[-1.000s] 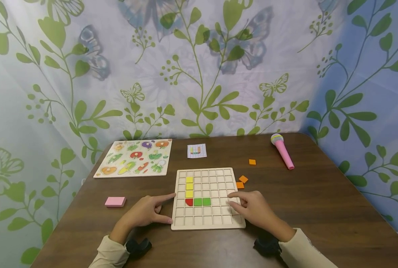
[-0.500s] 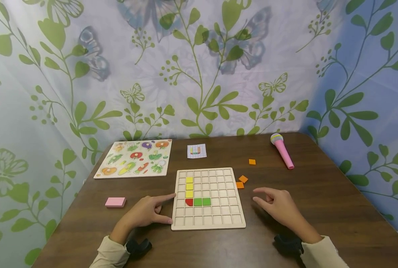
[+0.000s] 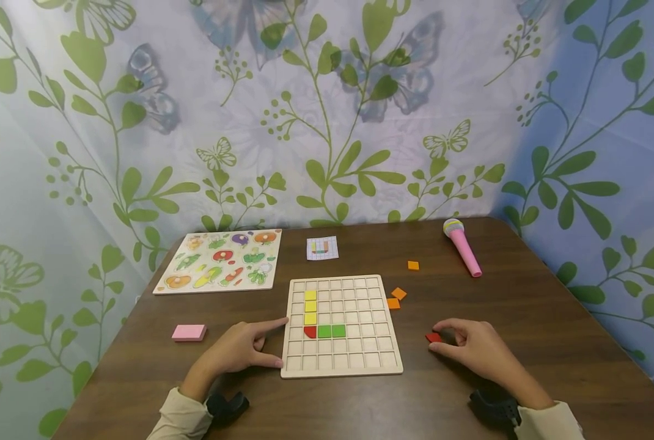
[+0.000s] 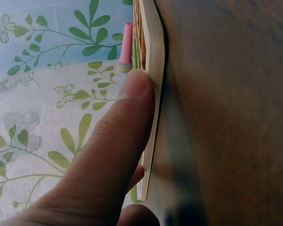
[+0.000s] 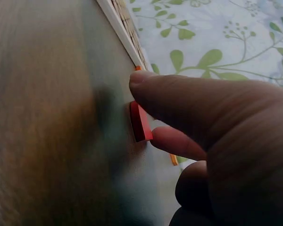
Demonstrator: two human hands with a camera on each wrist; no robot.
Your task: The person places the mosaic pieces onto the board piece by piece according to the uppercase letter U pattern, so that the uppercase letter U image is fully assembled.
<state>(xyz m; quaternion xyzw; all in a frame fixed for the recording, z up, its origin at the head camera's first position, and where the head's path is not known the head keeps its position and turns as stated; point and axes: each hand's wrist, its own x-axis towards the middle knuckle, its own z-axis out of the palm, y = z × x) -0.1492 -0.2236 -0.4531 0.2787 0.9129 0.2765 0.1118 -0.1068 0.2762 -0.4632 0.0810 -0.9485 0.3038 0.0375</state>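
Note:
In the head view a pale wooden grid board (image 3: 360,345) lies at the middle of the table, with yellow tiles (image 3: 310,307), a red quarter-round tile (image 3: 310,332) and two green tiles (image 3: 331,331) in its cells. My left hand (image 3: 238,348) rests beside it, index finger and thumb stretched out to touch its left edge. To the right of the board, my right hand (image 3: 472,345) has thumb and index finger at either side of another red tile (image 5: 140,123), which they pinch low at the table. The right wrist view shows the index fingertip against that tile.
Orange tiles (image 3: 393,304) lie right of the board. Behind stands a small pattern card (image 3: 322,248). A vegetable puzzle board (image 3: 219,261) is back left, a pink block (image 3: 189,332) front left, and a pink toy microphone (image 3: 464,249) back right.
My right hand has moved rightward from the board's right edge to the red tile on the table, which now shows between its fingers. My left hand has stayed at the board.

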